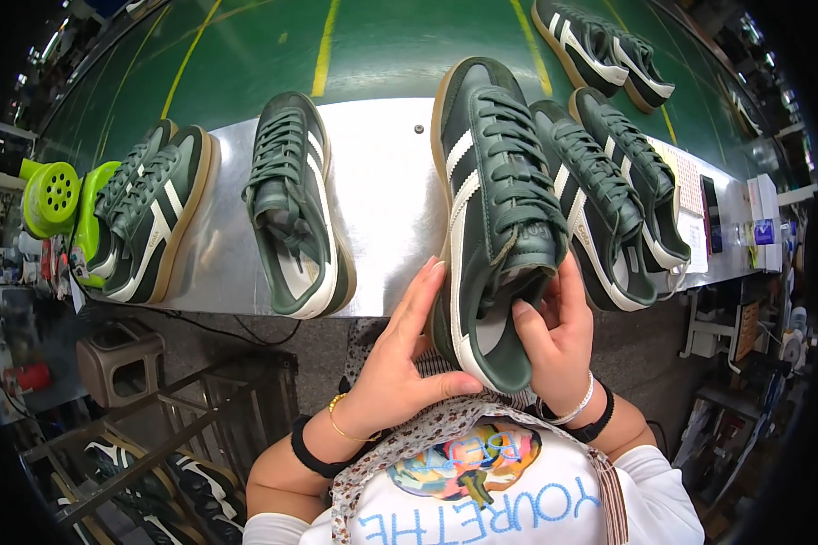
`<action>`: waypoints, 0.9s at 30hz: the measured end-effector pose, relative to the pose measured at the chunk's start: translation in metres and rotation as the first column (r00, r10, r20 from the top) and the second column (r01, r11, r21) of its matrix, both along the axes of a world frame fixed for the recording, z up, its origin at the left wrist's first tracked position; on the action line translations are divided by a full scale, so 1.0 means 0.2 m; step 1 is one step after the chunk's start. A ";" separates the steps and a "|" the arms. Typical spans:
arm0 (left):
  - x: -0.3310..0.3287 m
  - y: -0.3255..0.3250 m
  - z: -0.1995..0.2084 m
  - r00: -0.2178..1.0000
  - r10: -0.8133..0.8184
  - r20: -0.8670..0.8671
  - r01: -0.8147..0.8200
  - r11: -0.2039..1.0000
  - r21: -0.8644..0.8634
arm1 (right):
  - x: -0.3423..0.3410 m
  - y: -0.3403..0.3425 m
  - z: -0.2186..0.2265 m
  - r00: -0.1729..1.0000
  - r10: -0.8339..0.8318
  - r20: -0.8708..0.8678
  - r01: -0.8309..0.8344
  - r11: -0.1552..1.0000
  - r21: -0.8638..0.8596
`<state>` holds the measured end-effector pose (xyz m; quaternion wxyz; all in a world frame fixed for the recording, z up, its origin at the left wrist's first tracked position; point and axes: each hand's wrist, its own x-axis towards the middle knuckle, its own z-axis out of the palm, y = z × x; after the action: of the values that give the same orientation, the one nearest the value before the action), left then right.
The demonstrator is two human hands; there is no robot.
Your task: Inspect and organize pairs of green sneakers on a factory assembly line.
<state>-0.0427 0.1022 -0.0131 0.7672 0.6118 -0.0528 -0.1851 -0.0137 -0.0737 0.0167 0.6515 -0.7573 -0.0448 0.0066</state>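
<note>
Between my two hands is a dark green sneaker (504,191) with white stripes, green laces and a gum sole, its toe pointing away from me. My left hand (404,350) presses along its left side near the heel, thumb at the back. At the opening's right side, my right hand (554,341) grips the collar, its thumb at the rim and the other fingers on the outside. A matching single sneaker (291,204) rests on the metal table (373,182) to the left. Just right of the held one, another pair's nearer sneaker (600,209) stands partly hidden behind it.
A further pair of sneakers (159,218) stands at the left beside a bright green blower-like device (53,200). More sneakers (600,50) sit on the green surface (409,45) at the far right. Papers (691,204) and a phone (711,213) lie right. Below left, a rack (154,409) holds shoes.
</note>
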 end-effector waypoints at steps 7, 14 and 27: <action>0.01 0.00 0.03 0.998 0.023 0.053 -0.029 0.994 0.108 | 0.00 -0.01 -0.02 1.000 0.007 -0.018 -0.006 1.000 0.022; -0.02 -0.05 0.06 0.995 0.095 0.019 -0.096 0.989 0.115 | 0.00 0.00 -0.03 0.998 0.001 -0.056 0.008 0.989 0.147; -0.07 0.24 0.18 0.943 0.325 -0.069 -0.318 0.943 0.095 | 0.09 -0.02 0.11 0.938 0.205 0.278 -0.117 0.946 -0.302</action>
<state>-0.0573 0.1504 0.0227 0.7626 0.6352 0.0878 -0.0850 0.0043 -0.0771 0.0395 0.5198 -0.8275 -0.2062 -0.0505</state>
